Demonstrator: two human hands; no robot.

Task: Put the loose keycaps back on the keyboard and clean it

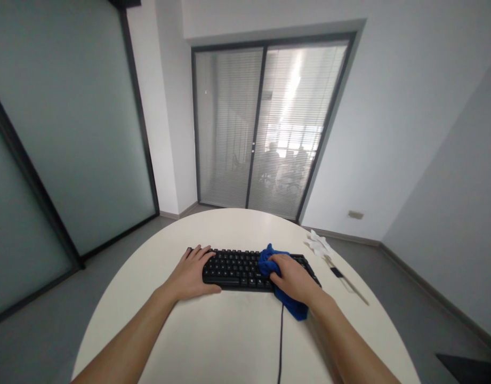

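Observation:
A black keyboard (236,268) lies across the pale round table (217,336). Its cable (281,341) runs from the near side toward me. My left hand (192,273) rests over the keyboard's left end, fingers spread and the thumb along the near edge. On the right part of the keys, my right hand (292,276) is closed around a bunched blue cloth (269,260). Part of the cloth hangs below that hand, over the near edge and onto the table. The keys under the cloth and under both hands are hidden.
To the right on the table lie a thin stick-like brush (351,282) with a black band and some crumpled white tissue (319,244). Beyond the table stand a glazed door with blinds (229,133) and frosted glass panels (69,117). A dark object (469,368) shows at lower right.

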